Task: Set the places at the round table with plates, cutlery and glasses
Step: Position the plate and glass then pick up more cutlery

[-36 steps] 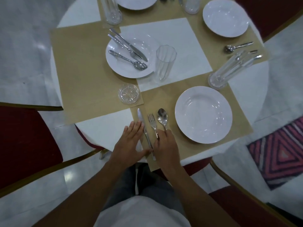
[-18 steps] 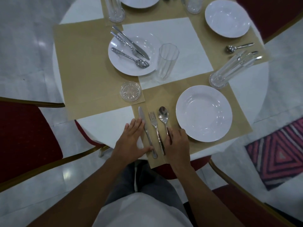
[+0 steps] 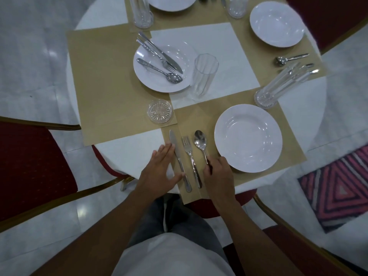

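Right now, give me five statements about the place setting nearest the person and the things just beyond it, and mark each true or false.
1. The knife, fork and spoon lie side by side, left of the near plate. True.
2. The right hand holds the fork. False: it grips the spoon's handle.
3. The left hand lies flat beside the knife. True.
4. The plate further back is bare. False: cutlery lies on it.
5. The near plate holds a glass. False: the plate is bare; a glass stands beside the other plate.
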